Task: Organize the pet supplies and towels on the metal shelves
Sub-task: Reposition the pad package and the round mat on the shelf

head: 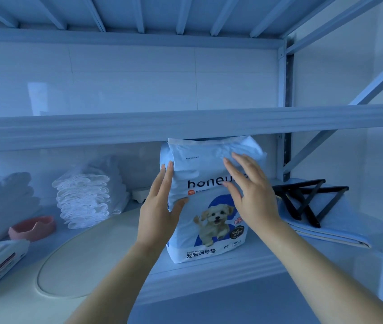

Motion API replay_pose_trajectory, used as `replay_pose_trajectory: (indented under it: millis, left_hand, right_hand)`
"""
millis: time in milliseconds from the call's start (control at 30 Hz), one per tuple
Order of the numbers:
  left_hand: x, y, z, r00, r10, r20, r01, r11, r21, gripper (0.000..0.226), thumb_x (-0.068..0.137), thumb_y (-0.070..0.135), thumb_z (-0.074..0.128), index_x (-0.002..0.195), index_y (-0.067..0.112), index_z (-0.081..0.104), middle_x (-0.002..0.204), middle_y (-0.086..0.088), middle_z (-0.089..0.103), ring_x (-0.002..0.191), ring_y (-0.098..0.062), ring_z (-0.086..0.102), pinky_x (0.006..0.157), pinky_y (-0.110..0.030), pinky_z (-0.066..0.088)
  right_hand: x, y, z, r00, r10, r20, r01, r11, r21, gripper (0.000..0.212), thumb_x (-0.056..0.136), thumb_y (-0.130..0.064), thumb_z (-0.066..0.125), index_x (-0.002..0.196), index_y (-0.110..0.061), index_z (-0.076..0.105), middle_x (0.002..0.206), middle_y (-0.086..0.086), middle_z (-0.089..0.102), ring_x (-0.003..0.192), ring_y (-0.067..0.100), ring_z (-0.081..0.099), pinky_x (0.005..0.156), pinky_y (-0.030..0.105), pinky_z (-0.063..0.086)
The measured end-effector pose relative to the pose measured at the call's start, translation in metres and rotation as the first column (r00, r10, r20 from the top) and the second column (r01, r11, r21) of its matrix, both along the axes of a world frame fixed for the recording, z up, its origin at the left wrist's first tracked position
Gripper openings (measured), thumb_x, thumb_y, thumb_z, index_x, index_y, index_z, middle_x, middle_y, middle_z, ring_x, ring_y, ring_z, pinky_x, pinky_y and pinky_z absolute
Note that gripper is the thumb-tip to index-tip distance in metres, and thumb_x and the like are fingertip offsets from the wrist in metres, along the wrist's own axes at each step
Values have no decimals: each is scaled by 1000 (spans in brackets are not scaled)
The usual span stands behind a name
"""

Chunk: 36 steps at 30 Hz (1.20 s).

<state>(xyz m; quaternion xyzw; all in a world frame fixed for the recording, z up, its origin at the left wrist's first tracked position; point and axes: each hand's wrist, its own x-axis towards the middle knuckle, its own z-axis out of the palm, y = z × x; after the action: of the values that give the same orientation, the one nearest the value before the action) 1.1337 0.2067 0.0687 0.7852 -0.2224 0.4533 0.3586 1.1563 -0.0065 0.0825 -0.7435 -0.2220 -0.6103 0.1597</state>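
- The pad bag (209,220), a soft pack of pet training pads with a puppy printed on it, stands upright near the front edge of the middle shelf (209,272). Its crumpled top sits just under the shelf beam above (186,127).
- The left hand (157,206) lies flat along the bag's left side, fingers straight, thumb on the front face. It grips nothing.
- The right hand (251,195) is spread open over the upper right of the bag. From where I stand I cannot tell whether the palm touches the plastic.
- With neither hand closed around it, the bag is only steadied. I'd say a tall soft pack this close to the lip may tip forward off the shelf if both hands lift away together.
- A push to the right could shove it into the black rack (307,199) resting on the folded mat (340,232).
- A slide to the left would ride onto the round mat (87,251) and might nudge the towel stack (83,197) or the pink bowl (33,228).
- Lifting it straight up would likely snag the top on the beam.
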Motion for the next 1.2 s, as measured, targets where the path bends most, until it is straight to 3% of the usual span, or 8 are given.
replay_pose_trajectory:
  millis: [200,333,400,500,800,933,1033,1200]
  left_hand:
    - [24,6,1,999,35,-24,-34,998,45,90,89,20,61,141,48,-7,156,16,7,114,-11,49,76,-22,45]
    - [39,10,-37,998,57,-14,-54,982,181,97,85,10,65,145,43,-4,154,19,-17,141,-11,20,81,-17,41]
    - [46,11,-59,997,73,-31,-64,968,241,100,81,7,70,146,39,2,154,19,-17,143,-15,18,82,-14,40]
    - [50,8,-77,997,79,-19,-70,955,289,103,71,4,78,147,32,14,158,4,-3,139,-25,29,81,-14,40]
    - [58,-1,-81,995,87,-50,-67,950,304,98,67,5,81,145,28,27,158,0,2,139,-3,10,87,-14,38]
    - [68,-11,-82,995,80,-51,-62,952,300,96,68,4,80,144,30,27,158,3,0,137,-11,23,87,-19,41]
    - [76,-17,-82,996,71,-49,-55,958,282,93,71,2,77,143,34,26,158,8,-5,134,-4,23,88,-22,42]
    - [89,-36,-82,993,102,-56,-84,960,267,90,72,-1,75,142,33,29,157,11,-5,114,-15,38,74,-22,48]
  right_hand:
    - [19,12,-4,990,-79,-115,71,995,-74,65,82,-20,71,140,-20,41,152,6,30,140,24,27,86,39,54]
    - [32,13,-37,979,-99,-178,81,991,-109,58,78,-21,74,132,-21,51,150,4,32,135,27,37,71,34,59]
    - [39,11,-55,968,-120,-223,90,986,-140,61,74,-24,78,130,-22,53,149,2,34,133,26,41,68,32,59]
    - [46,7,-71,960,-124,-249,83,982,-169,66,71,-25,81,130,-23,52,149,2,33,132,27,42,68,33,60]
    - [58,-5,-78,962,-100,-255,48,979,-200,77,64,-21,85,131,-22,48,147,7,37,130,33,44,88,44,53]
    - [66,-18,-82,961,-85,-265,28,977,-209,78,62,-22,86,131,-23,49,147,6,36,130,33,43,88,45,53]
    - [75,-30,-81,961,-62,-271,4,978,-210,84,61,-23,87,133,-25,45,148,7,35,131,34,42,89,45,52]
    - [88,-43,-78,956,-57,-287,-7,976,-217,82,58,-21,88,130,-24,49,146,7,39,129,34,45,87,43,53]
